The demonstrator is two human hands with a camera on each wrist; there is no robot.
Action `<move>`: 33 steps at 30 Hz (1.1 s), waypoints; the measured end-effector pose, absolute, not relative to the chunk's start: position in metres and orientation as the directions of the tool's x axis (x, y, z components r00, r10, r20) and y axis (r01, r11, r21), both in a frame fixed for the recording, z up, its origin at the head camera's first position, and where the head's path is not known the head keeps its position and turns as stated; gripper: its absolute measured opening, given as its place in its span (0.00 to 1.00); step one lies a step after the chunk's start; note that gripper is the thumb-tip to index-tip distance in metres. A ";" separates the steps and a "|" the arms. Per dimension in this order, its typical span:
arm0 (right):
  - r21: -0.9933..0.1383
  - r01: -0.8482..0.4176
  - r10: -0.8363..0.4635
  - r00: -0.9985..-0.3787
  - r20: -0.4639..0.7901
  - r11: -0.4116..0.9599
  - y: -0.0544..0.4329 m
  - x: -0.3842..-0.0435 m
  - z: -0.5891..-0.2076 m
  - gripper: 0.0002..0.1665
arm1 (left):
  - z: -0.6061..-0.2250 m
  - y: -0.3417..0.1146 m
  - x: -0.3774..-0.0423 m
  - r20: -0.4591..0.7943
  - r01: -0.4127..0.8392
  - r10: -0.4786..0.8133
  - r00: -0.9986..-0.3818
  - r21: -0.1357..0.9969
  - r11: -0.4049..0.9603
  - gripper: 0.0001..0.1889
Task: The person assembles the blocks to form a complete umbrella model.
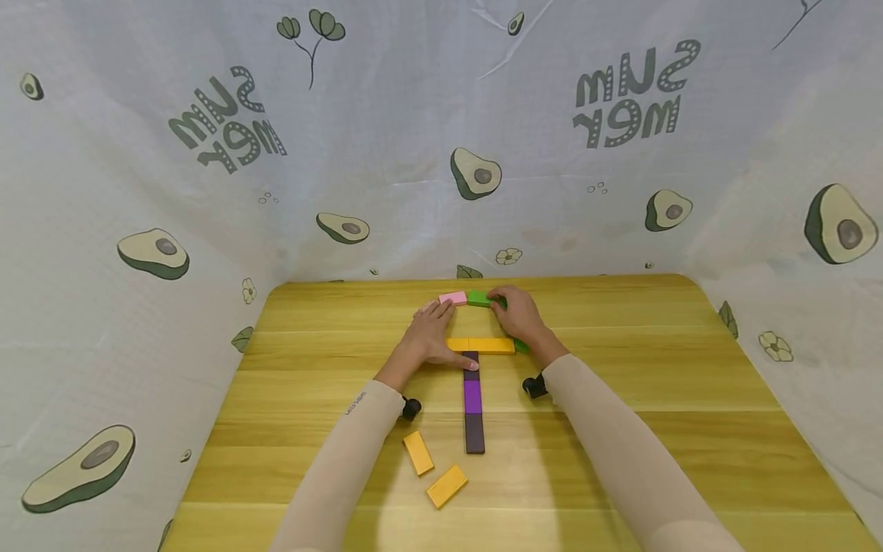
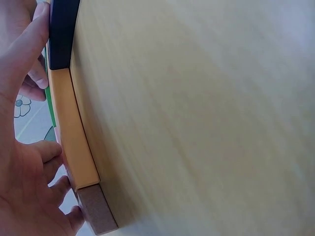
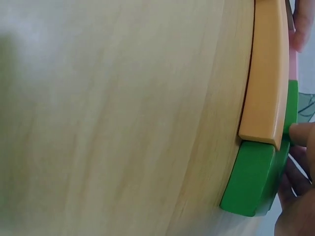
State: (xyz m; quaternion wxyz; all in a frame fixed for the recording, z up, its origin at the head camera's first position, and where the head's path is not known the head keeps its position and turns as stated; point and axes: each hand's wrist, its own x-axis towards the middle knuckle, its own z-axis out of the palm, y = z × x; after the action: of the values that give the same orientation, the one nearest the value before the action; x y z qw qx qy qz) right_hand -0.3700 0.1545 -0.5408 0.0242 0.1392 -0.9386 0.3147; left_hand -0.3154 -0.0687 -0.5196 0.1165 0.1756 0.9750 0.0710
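Note:
My left hand (image 1: 429,337) is spread with its fingers extended, fingertips at the pink block (image 1: 452,297) and thumb over the dark block at the top of a column. My right hand (image 1: 519,313) pinches the right end of a green block (image 1: 479,298) lying in line with the pink one. Nearer me runs a row of yellow blocks (image 1: 491,346), ending in another green block (image 3: 248,174) on the right and a brown block (image 2: 97,209) on the left. Below that row, the column continues with a purple block (image 1: 472,397) and a dark block (image 1: 474,433).
Two loose yellow blocks, one upper (image 1: 418,452) and one lower (image 1: 447,486), lie left of the column's near end. The wooden table (image 1: 690,460) meets a printed cloth (image 1: 414,184) at the back and sides. A small black camera (image 1: 534,386) sits at the right wrist.

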 end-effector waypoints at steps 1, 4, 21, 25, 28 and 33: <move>-0.582 -0.276 -0.248 -0.960 0.130 0.764 0.155 -0.370 -0.541 0.15 | -0.519 -0.069 -0.315 -0.202 0.326 0.359 -0.911 0.179 0.928 0.72; -0.588 -0.278 -0.254 -0.959 0.125 0.760 0.156 -0.370 -0.540 0.16 | -0.519 -0.069 -0.316 -0.198 0.328 0.361 -0.911 0.180 0.927 0.72; -0.625 -0.258 -0.254 -0.962 0.098 0.737 0.173 -0.356 -0.535 0.29 | -0.520 -0.071 -0.317 -0.188 0.330 0.365 -0.912 0.194 0.924 0.73; -0.648 -0.208 -0.199 -0.976 0.090 0.732 0.178 -0.350 -0.534 0.30 | -0.521 -0.071 -0.318 -0.182 0.326 0.360 -0.915 0.193 0.926 0.73; -0.657 -0.188 -0.181 -0.980 0.079 0.730 0.182 -0.347 -0.534 0.29 | -0.521 -0.071 -0.317 -0.185 0.324 0.359 -0.915 0.192 0.926 0.73; -0.648 -0.174 -0.181 -0.982 0.056 0.741 0.184 -0.344 -0.532 0.24 | -0.522 -0.071 -0.317 -0.190 0.329 0.365 -0.911 0.199 0.923 0.73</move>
State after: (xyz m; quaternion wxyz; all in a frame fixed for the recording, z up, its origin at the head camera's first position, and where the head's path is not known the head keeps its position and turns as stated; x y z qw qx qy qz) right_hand -0.3435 0.1836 -0.5323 -0.0052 0.0952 -0.9330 0.3469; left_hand -0.3166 -0.0706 -0.5222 0.1122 0.1782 0.9742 0.0814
